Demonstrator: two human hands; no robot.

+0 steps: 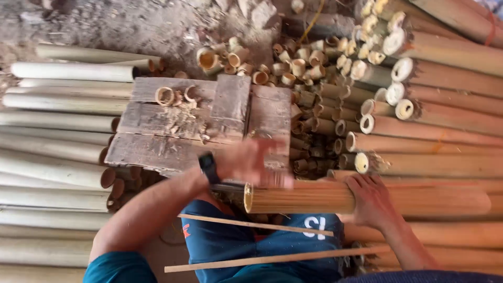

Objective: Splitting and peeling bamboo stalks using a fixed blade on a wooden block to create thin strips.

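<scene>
While the blurred left hand [251, 162] hovers, fingers spread and gripping nothing, just over the cut end of the pole [367, 198], the right hand [373, 202] clamps it across the lap, beside the plank worktop [173, 126]. With only that grip, the pole may roll; its raw rim could cut the fingers.

I'm in a rough outdoor bamboo workshop: stacked poles [450, 126] on both sides of me, a heap of cut rings [293, 68], worn planks [209, 120] as my bench, dirt ground [131, 23] beyond
</scene>
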